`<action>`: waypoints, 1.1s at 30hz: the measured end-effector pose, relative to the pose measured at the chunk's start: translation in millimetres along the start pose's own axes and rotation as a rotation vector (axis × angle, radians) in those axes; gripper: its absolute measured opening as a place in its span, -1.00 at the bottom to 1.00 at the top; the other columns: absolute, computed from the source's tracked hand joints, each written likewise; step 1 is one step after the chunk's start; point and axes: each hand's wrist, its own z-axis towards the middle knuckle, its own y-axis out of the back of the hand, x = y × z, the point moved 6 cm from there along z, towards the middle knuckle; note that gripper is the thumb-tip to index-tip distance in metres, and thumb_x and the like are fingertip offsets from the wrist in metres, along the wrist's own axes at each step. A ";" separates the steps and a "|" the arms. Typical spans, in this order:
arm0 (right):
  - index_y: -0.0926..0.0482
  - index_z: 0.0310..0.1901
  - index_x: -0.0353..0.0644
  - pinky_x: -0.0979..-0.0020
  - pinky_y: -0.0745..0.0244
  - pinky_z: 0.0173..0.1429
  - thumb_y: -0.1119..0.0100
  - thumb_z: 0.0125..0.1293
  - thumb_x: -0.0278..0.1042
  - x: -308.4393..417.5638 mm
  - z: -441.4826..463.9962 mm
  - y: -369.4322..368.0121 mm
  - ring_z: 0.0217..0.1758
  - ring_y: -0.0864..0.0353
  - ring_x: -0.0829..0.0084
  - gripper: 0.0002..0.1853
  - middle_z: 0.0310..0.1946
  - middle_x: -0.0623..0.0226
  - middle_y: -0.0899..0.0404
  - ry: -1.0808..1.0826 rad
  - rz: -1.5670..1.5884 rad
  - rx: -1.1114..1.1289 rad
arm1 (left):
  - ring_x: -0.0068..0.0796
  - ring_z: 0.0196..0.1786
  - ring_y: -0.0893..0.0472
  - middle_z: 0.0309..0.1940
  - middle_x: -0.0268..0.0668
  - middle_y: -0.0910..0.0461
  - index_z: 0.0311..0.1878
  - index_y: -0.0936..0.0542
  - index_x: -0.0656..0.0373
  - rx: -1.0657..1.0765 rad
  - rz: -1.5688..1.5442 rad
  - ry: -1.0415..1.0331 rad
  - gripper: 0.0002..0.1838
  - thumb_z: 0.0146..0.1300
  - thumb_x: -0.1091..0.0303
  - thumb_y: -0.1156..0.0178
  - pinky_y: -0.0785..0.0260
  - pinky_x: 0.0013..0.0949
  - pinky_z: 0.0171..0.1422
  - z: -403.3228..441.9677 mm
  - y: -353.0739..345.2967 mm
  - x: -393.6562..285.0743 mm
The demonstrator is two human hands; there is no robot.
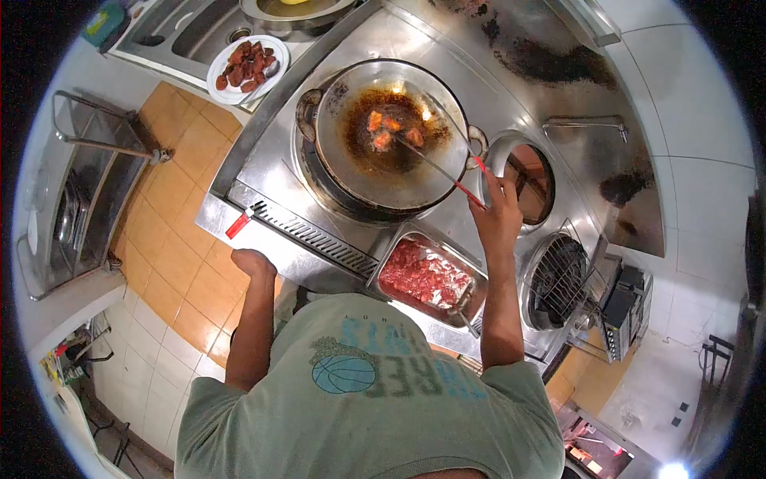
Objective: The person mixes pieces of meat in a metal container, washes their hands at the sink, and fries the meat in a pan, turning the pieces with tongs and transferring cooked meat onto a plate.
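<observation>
My right hand [500,209] is closed on the red handles of long metal tongs [435,170]. Their arms reach over a large wok [335,164] on the burner, and one tip is beside a few orange-brown pieces of food [383,142] in dark oil. Whether the tips grip a piece I cannot make out. My left hand [254,263] hangs by the front edge of the stove, just below a red-handled lever [238,225] and apart from it; its fingers are hidden. A metal pan [373,281] of red, raw-looking meat [419,267] sits in front of the wok, with a utensil handle sticking out.
At the upper left, a white plate [231,97] of browned pieces stands beside a sink [195,44]. Right of the wok are a round opening [531,184] and a wire rack [562,271]. A metal trolley [100,191] stands at the left on the tiled floor.
</observation>
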 end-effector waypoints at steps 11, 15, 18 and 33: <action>-0.51 0.07 0.01 0.32 -0.55 -0.24 -0.41 -0.14 -0.40 12.5 14.5 -3.7 -0.26 -0.61 0.24 -0.40 -0.18 0.30 -0.51 0.130 -0.029 -0.110 | -0.42 -0.23 -0.48 -0.32 -0.32 -0.48 -0.27 -0.48 0.18 -0.008 0.022 -0.039 -0.69 0.26 0.23 0.24 -0.33 -0.39 -0.10 -2.9 -1.1 -2.9; -0.51 0.07 0.01 0.30 -0.55 -0.24 -0.42 -0.12 -0.36 8.8 28.2 -0.4 -0.26 -0.60 0.22 -0.40 -0.17 0.29 -0.50 0.093 -0.080 -0.171 | -0.41 -0.26 -0.48 -0.33 -0.31 -0.49 -0.27 -0.48 0.20 -0.041 -0.009 -0.028 -0.69 0.27 0.24 0.23 -0.34 -0.39 -0.12 -5.2 -1.5 -3.8; -0.51 0.08 0.02 0.25 -0.55 -0.21 -0.43 -0.13 -0.32 2.4 35.7 1.9 -0.21 -0.59 0.21 -0.39 -0.13 0.28 -0.48 0.058 -0.103 -0.188 | -0.41 -0.27 -0.49 -0.32 -0.31 -0.49 -0.25 -0.49 0.20 0.017 0.079 -0.043 -0.69 0.27 0.25 0.23 -0.34 -0.39 -0.12 -18.2 -11.4 -13.2; -0.49 0.09 -0.05 0.22 -0.53 -0.16 -0.41 -0.12 -0.36 3.1 57.0 -13.6 -0.19 -0.59 0.17 -0.39 -0.15 0.26 -0.48 0.051 -0.042 -0.129 | -0.38 -0.22 -0.51 -0.28 -0.29 -0.52 -0.23 -0.50 0.21 0.006 0.020 -0.023 -0.66 0.28 0.23 0.23 -0.36 -0.37 -0.11 -5.7 -4.5 -5.0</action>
